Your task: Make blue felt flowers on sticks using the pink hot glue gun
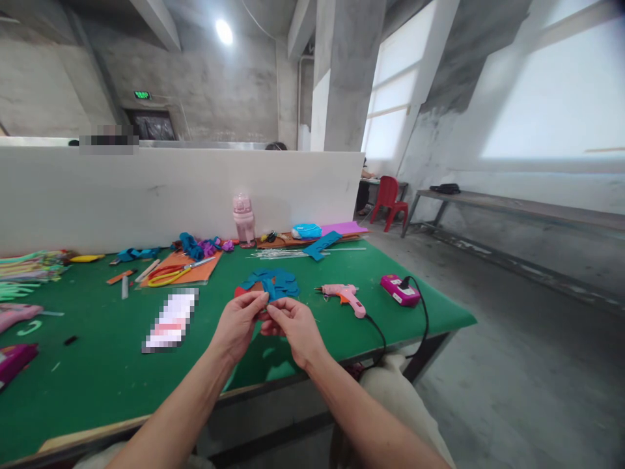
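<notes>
My left hand and my right hand meet above the near part of the green table. Thumbs and fingertips are pinched together, almost touching. What they pinch is too small to make out. Just behind them lies a pile of blue crepe pieces, with something red at its left side. A pink glue gun rests on its side to the right of my hands, its black cord running off the table's front edge.
A magenta power block sits at the right. Scissors lie on orange sheets at the left. Farther back stand a pink bottle, thin wires and a blue pouch before a white partition.
</notes>
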A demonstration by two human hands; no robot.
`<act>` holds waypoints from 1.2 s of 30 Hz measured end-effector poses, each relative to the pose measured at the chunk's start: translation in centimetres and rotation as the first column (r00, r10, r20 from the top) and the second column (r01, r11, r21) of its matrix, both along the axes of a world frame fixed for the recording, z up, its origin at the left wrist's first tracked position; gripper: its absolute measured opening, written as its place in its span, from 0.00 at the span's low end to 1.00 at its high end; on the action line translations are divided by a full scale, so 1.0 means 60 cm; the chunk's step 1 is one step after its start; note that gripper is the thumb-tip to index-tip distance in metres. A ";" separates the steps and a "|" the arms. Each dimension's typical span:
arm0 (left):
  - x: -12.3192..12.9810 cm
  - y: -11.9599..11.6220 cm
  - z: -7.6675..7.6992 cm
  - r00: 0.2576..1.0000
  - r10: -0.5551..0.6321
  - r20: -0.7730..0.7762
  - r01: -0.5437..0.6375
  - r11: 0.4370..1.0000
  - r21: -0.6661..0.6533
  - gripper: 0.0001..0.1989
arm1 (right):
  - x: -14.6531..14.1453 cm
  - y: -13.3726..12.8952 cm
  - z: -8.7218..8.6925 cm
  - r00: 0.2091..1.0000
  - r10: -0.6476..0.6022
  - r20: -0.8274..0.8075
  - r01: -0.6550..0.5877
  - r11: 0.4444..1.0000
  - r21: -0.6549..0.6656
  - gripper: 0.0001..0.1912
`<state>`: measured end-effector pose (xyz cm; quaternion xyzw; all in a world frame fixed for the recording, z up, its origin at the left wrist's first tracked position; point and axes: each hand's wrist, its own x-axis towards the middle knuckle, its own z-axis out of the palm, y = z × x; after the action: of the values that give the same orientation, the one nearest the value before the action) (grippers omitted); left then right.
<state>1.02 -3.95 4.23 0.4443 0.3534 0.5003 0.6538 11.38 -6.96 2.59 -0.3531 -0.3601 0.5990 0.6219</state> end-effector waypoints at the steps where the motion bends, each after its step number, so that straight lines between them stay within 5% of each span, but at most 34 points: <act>1: 0.000 0.000 0.001 1.000 0.002 0.009 -0.002 1.000 -0.006 0.11 | 0.001 0.000 0.000 1.000 0.007 -0.005 -0.007 1.000 -0.002 0.15; 11: -0.003 -0.006 0.010 0.992 -0.087 0.093 0.094 0.993 -0.066 0.13 | 0.005 -0.005 0.001 0.972 0.180 -0.153 -0.180 0.984 0.012 0.15; 36: -0.010 -0.012 0.022 0.984 -0.159 0.084 0.156 0.987 0.044 0.11 | 0.012 -0.006 -0.004 0.943 0.292 -0.160 -0.290 0.956 0.036 0.15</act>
<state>0.39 -4.66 5.54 0.4608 0.2789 0.4722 0.6978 12.08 -7.29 2.38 -0.2419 -0.3594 0.7091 0.5563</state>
